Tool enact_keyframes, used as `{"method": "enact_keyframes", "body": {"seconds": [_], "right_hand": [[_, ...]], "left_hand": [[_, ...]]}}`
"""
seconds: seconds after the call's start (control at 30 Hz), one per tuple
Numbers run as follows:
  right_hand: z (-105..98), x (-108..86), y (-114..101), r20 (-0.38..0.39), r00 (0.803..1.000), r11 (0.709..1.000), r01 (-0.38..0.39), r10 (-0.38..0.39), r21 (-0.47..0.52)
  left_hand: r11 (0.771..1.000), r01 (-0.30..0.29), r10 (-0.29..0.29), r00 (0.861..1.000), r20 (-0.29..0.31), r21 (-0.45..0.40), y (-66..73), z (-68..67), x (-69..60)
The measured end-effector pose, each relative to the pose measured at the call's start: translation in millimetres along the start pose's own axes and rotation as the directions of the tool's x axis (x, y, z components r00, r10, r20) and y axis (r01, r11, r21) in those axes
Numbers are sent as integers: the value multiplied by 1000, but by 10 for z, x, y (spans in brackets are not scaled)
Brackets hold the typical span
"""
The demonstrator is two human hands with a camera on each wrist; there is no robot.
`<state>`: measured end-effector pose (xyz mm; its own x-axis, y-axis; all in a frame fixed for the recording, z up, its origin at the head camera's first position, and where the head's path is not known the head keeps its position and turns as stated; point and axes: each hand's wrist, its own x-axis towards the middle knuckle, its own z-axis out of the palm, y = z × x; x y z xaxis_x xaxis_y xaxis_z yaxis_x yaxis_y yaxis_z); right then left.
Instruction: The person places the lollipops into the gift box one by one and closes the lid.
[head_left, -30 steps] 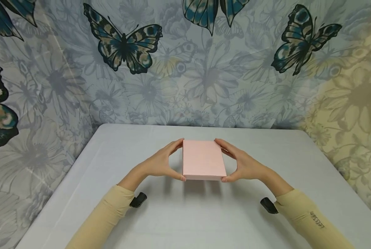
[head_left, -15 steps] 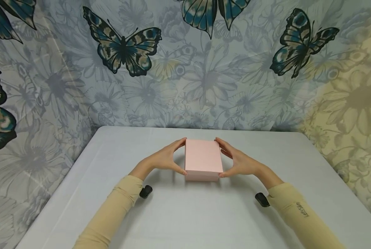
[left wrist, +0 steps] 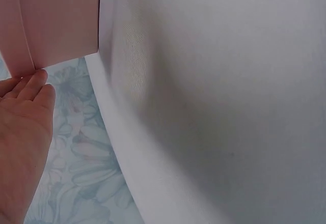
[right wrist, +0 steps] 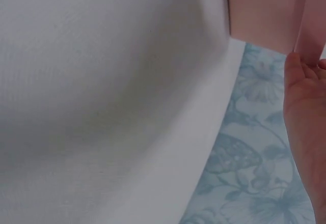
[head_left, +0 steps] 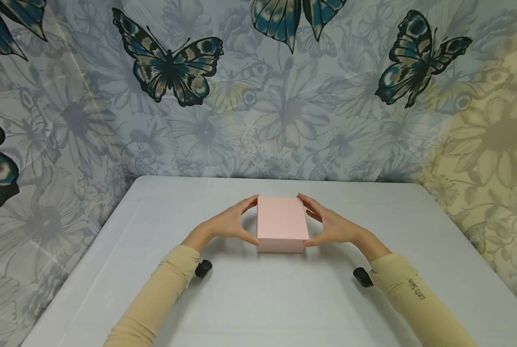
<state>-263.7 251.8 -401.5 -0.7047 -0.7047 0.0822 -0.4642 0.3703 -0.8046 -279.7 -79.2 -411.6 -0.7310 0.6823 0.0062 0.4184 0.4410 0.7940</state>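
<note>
A pink box [head_left: 282, 219] with a lid sits on the white table [head_left: 284, 299], its front side facing me. My left hand [head_left: 227, 223] holds its left side, thumb at the near corner and fingers at the far one. On the right side my right hand [head_left: 337, 227] holds it the same way. In the left wrist view the fingertips of the left hand [left wrist: 25, 127] touch the box [left wrist: 61, 20] along the lid's seam. The right wrist view shows the right hand [right wrist: 305, 107] with fingertips at the lid edge of the box [right wrist: 262, 12]. Whatever is inside is hidden.
Behind the table hangs a floral wall covering [head_left: 284, 111] with large butterflies, reaching round both sides. A black wrist camera [head_left: 204, 268] sits below the left wrist, and another black camera [head_left: 363, 277] below the right.
Both hands have lowered the box from above the table onto it. Its front side has come into fuller view. In the last half second it has barely shifted.
</note>
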Motion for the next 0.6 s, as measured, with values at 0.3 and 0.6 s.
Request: {"method": "enact_keyframes", "body": {"seconds": [0.3,0.6], "right_hand": [[34,25,38,16,997,997,-76,75,28],[84,21,102,14,997,996,-81,81,33]], "left_hand": [[1000,24,-24,999,26,-11,-71,33,6],[1000,24,-24,999,27,-2,-118,48,20]]}}
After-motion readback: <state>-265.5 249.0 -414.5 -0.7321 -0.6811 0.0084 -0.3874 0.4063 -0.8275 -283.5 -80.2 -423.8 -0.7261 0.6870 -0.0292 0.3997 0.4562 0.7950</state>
